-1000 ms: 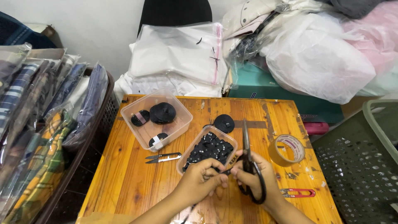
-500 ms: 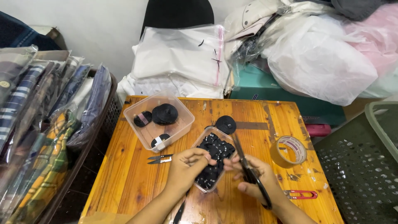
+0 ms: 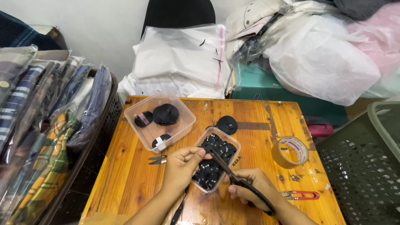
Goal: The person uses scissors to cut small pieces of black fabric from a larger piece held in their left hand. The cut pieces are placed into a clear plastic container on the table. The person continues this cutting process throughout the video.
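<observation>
Evidently for cutting, the right hand (image 3: 250, 185) grips black-handled steel scissors (image 3: 237, 179), blades angled over the clear plastic tub of small black pieces (image 3: 214, 160), while the left hand (image 3: 181, 166) pinches a narrow black strip (image 3: 207, 149) at the blade tips.

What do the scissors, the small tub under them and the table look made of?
Scissors: dark metal blades, apparently black plastic handles. Small tub: clear, slightly glossy plastic; its black pieces show through. Table: varnished orange-brown wood, with visible plank seams and grain.
</observation>
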